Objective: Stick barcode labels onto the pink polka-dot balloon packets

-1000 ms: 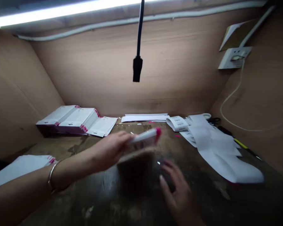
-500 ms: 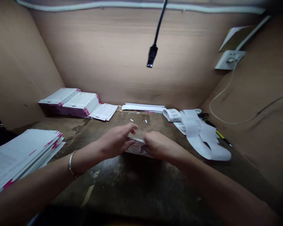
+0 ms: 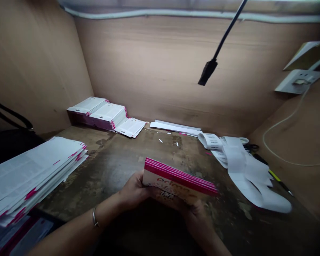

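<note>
Plywood walls (image 3: 160,64) are enclosing our worn bench (image 3: 109,167), printed sheets (image 3: 29,174) lying stacked at left. We are holding a magenta-edged stack of cards (image 3: 180,179) in our left hand (image 3: 134,190) and right hand (image 3: 194,217), above the bench.

Item: stack of printed cards (image 3: 180,183)
Edges: magenta, several layers visible
Face: white, pink lettering
Pose: tilted, held between left hand (image 3: 134,192) and right hand (image 3: 194,217)
</note>
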`<control>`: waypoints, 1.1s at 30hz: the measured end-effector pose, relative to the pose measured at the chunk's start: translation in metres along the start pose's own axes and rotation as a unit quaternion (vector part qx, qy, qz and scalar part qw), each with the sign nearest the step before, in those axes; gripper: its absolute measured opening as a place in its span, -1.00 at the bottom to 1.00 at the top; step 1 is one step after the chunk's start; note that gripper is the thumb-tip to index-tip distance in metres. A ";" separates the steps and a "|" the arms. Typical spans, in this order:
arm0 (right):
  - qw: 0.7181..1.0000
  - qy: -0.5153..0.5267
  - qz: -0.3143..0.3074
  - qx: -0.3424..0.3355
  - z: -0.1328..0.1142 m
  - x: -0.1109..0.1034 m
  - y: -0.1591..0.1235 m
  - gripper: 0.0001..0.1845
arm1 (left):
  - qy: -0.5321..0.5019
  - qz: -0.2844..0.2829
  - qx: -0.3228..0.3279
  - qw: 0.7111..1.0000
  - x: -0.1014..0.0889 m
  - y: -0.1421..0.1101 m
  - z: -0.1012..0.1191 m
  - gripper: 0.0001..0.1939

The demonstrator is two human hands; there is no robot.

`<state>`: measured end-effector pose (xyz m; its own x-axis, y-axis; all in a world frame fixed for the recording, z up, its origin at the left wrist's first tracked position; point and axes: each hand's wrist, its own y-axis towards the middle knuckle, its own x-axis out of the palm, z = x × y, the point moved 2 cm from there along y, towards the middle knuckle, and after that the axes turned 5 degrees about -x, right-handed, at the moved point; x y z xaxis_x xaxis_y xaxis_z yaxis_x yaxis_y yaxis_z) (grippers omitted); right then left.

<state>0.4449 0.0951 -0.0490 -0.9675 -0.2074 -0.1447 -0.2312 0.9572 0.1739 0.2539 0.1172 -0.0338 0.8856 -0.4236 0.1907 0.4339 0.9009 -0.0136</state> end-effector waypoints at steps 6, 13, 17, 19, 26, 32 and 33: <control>0.997 -0.054 0.053 0.027 -0.007 -0.007 0.001 -0.64 | -0.003 -0.005 0.032 0.999 0.000 0.000 -0.004 -0.72; 0.995 0.065 0.057 0.053 -0.002 0.000 0.004 -0.66 | -0.056 -0.005 0.012 0.998 0.006 0.003 -0.003 -0.70; 0.973 0.199 0.049 0.104 -0.004 0.002 0.006 -0.67 | -0.076 0.017 -0.032 0.996 0.007 0.002 0.009 -0.66; 0.949 0.277 0.066 0.137 -0.004 0.005 0.008 -0.66 | -0.081 -0.003 -0.059 0.995 0.003 0.003 0.014 -0.65; 0.907 0.357 0.033 0.222 0.021 0.014 0.017 -0.49 | -0.157 -0.023 -0.136 0.978 -0.007 0.014 -0.011 -0.56; 0.916 0.298 -0.056 0.263 0.046 0.003 0.021 -0.37 | -0.239 -0.003 -0.163 0.957 -0.006 0.016 -0.030 -0.49; 0.925 0.266 -0.069 0.264 0.046 -0.004 0.024 -0.37 | -0.250 -0.001 -0.165 0.954 -0.006 0.016 -0.033 -0.50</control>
<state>0.4479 0.1280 -0.0895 -0.8787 -0.2705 0.3934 -0.4096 0.8506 -0.3298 0.2608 0.1312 -0.0676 0.7305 -0.2539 0.6339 0.5375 0.7864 -0.3044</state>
